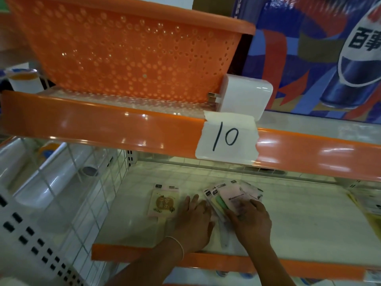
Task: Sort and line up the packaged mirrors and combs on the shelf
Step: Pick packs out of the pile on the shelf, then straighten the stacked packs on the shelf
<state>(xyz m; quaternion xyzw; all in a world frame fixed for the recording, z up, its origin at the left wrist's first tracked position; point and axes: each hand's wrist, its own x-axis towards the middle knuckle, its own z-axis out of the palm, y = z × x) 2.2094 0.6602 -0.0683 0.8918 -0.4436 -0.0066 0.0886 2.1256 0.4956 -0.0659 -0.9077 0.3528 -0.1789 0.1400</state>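
Note:
On the white lower shelf (pixel 299 223) lies a packaged hand mirror (pixel 164 202) with a pale pink card and a cartoon print, flat and to the left. To its right is a fanned pile of packaged combs (pixel 233 197), pink and green among them. My left hand (pixel 195 221) lies flat on the shelf between the mirror and the pile, fingers straight, a thin bangle on its wrist. My right hand (pixel 250 219) presses down on the near part of the comb pile, fingers spread over the packets. The lower packets are partly hidden under it.
An orange shelf lip with a paper label reading 10 (pixel 226 139) overhangs the work area. Above stands an orange perforated basket (pixel 127 52) and a white box (pixel 245 98). A wire grid divider (pixel 99 195) bounds the shelf at left. More packaged goods (pixel 367 203) lie at far right.

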